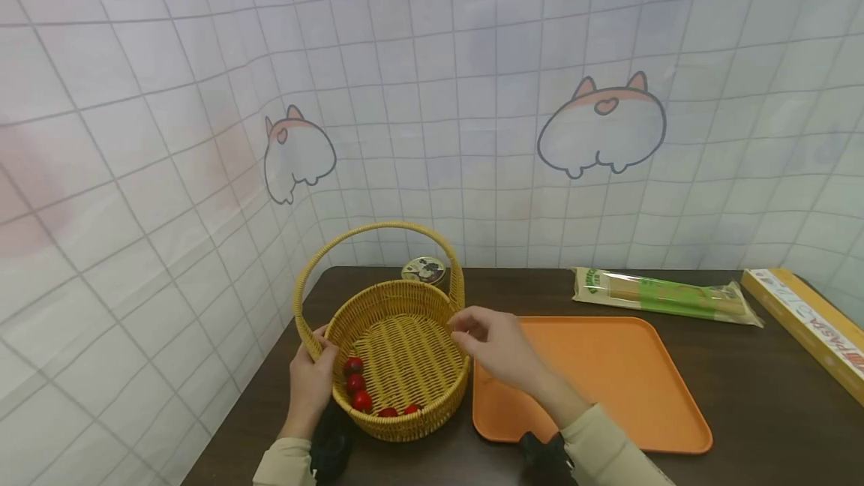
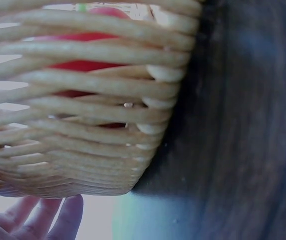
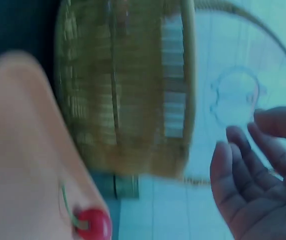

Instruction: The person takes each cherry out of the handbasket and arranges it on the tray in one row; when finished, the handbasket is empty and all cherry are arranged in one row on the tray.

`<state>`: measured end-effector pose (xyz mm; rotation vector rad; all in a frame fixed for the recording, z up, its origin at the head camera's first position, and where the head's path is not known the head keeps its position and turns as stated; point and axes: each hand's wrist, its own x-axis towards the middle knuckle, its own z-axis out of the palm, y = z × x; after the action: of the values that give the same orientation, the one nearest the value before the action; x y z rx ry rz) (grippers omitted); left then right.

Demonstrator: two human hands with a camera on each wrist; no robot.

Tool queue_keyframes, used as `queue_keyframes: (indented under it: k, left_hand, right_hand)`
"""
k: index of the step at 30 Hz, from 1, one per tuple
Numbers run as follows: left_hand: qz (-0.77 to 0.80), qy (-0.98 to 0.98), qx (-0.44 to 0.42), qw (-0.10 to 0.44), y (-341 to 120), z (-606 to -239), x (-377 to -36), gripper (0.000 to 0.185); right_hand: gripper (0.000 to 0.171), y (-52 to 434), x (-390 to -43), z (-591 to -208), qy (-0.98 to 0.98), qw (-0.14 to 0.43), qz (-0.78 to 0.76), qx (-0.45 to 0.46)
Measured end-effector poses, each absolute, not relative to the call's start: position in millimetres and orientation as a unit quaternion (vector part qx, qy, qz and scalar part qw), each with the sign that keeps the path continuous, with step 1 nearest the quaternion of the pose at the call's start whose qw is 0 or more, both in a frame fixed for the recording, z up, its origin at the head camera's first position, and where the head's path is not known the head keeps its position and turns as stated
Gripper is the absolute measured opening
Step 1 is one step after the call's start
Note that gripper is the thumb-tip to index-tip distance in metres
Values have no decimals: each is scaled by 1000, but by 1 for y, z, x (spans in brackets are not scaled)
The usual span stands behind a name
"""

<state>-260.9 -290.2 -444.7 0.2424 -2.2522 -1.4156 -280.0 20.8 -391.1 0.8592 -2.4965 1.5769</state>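
Hands [image 1: 405, 366] flank basket [image 1: 405, 336]; wrist views blurred.

A dark wooden counter [image 1: 756, 366] carries an orange tray [image 1: 607, 381], lying flat. Behind the tray, near the wall, lies a long packet [image 1: 664, 295] in clear wrap with green print, set lengthwise along the back edge. To its right, at the counter's edge, sits a long yellow box [image 1: 810, 328], angled toward the front. A small round tin [image 1: 423, 270] with a dark printed lid stands at the back, close to the wall. The wall [image 1: 472, 96] is a white grid sheet printed with 2 cartoon animals.
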Motion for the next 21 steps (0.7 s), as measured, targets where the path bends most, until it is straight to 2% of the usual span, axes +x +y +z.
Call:
queue_keyframes:
  k: [6,14,18,21]
  left_hand:
    - [-513,-821,90,233,-289,-444,-261,36]
    - [-508,-825,93,230,-289,-445,-258,37]
    - [-509,-825,94,227,-288,-444,-260,32]
    - [-508,-825,102,227,-287,-442,-261,31]
  right_hand:
    - [16,-11,-268,-398,-801,-11,468,373]
    - [17,-53,-274,-406,-815,-82,423,386]
    - [19,-70,-278,-406,-799,-121,441,390]
    - [22,-80,-279,-406,-813,-124,411,395]
